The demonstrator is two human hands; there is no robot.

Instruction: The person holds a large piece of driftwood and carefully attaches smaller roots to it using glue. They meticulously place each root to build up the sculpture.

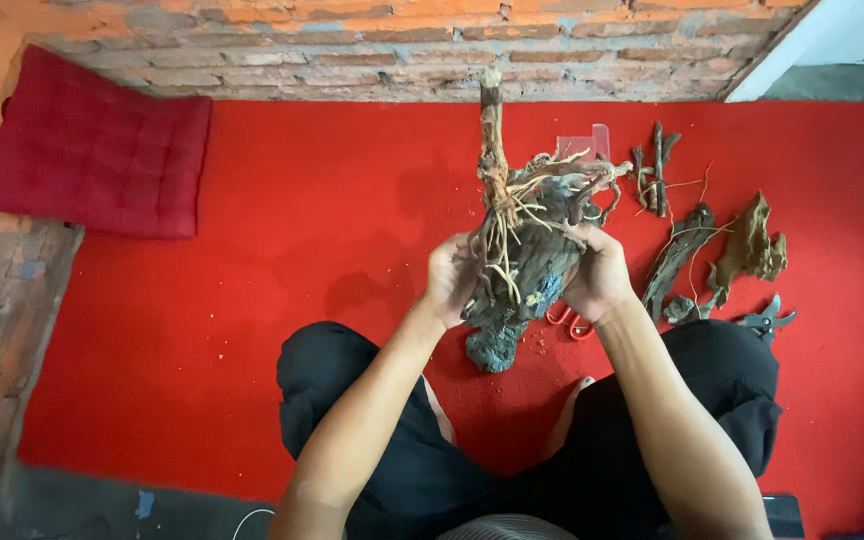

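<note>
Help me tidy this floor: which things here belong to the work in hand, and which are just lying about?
In hand: driftwood root piece, gripped by left hand and right hand.

Lying about: loose wood pieces, branch bits, pruning shears, red-handled tool under the wood, red cushion.

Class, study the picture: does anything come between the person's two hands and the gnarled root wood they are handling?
Nothing visible does. The left hand and right hand both grip the driftwood piece directly on its sides, lifted above the red carpet. The loose wood pieces and pruning shears lie apart to the right.
</note>
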